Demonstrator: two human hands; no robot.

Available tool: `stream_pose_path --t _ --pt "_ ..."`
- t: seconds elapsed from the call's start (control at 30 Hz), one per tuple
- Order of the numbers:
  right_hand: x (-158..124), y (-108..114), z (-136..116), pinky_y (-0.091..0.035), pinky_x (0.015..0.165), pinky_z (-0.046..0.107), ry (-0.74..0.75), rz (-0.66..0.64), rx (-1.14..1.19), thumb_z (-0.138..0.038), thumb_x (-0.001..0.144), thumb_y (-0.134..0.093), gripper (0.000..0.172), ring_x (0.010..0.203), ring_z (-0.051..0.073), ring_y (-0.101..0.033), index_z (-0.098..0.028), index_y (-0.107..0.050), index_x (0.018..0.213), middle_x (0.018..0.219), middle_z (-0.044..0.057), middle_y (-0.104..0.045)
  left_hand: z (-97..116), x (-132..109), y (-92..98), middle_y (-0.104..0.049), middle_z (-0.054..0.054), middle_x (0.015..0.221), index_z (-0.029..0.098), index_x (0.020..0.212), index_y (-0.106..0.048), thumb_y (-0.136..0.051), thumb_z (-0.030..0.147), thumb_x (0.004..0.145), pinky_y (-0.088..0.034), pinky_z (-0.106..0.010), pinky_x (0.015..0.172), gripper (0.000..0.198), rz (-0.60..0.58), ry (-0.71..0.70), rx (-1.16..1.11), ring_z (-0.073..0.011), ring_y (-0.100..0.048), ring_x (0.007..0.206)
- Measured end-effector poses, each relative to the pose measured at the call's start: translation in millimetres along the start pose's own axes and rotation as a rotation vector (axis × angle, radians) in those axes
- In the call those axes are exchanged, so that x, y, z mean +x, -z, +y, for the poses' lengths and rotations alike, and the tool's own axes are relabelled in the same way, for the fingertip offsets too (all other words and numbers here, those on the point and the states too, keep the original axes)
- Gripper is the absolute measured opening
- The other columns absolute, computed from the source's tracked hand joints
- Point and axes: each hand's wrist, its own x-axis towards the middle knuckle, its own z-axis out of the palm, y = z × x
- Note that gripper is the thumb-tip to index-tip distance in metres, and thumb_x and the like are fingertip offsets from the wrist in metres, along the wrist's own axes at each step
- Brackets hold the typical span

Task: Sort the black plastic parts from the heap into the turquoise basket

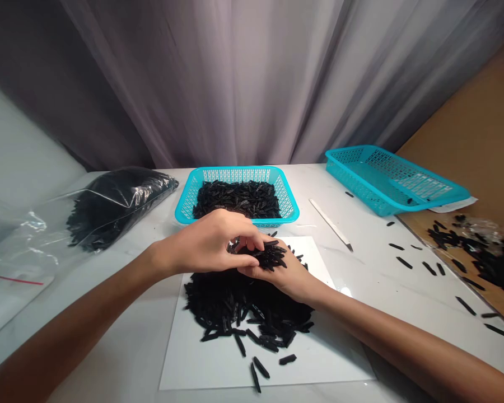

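A heap of small black plastic sticks (pixel 239 305) lies on a white sheet (pixel 311 358) in front of me. My right hand (pixel 288 274) is turned palm up above the heap and cups a bundle of black sticks (pixel 269 254). My left hand (pixel 212 240) reaches over from the left, its fingers bent down and pinching at that bundle in the right palm. Both hands touch each other over the heap.
A turquoise basket (pixel 185 204) with black sticks stands behind the hands. Another turquoise basket (pixel 441 193), nearly bare, sits back right. A clear bag of black sticks (pixel 117 204) lies left. A white blade-like tool (pixel 331 224) and scattered sticks (pixel 491 263) lie on the right.
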Motion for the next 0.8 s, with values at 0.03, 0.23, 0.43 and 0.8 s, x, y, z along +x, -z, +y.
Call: stream_pose_path --t 0.03,0.23,0.43,0.8 --pt "0 0 1 -0.049 0.083 0.034 0.006 -0.002 0.012 -0.038 0.082 -0.077 0.025 0.09 0.022 -0.061 -0.02 -0.066 0.094 0.097 0.003 -0.068 0 -1 -0.6 -0.074 -0.002 0.088 0.018 0.096 -0.073 -0.075 0.014 0.081 -0.05 -0.026 0.073 0.015 -0.006 0.001 -0.012 -0.0154 -0.066 0.081" --pt "-1 1 4 -0.048 0.082 0.033 -0.019 0.0 0.002 -0.04 0.081 -0.078 0.027 0.092 0.022 -0.061 -0.02 -0.067 0.096 0.099 0.003 -0.068 4 -2 -6.3 -0.075 -0.002 0.091 0.02 0.103 -0.073 -0.07 0.009 0.08 -0.053 -0.025 0.073 0.026 0.045 0.067 -0.003 -0.0154 -0.07 0.082" --pt "-3 0 4 -0.047 0.08 0.032 -0.078 0.003 0.061 -0.039 0.079 -0.08 0.03 0.083 0.019 -0.058 -0.02 -0.065 0.097 0.088 -0.001 -0.064 11 0 -3.7 -0.076 0.0 0.088 0.019 0.103 -0.071 -0.066 0.005 0.08 -0.055 -0.022 0.068 0.027 0.215 0.126 -0.093 -0.0125 -0.07 0.078" --pt "-4 0 6 -0.051 0.079 0.033 -0.089 0.037 0.035 -0.037 0.08 -0.079 0.027 0.085 0.02 -0.064 -0.021 -0.065 0.095 0.091 0.0 -0.068 21 -3 0.2 -0.073 -0.001 0.088 0.017 0.104 -0.069 -0.074 0.007 0.08 -0.062 -0.022 0.078 0.027 0.383 0.11 -0.27 -0.0113 -0.07 0.079"
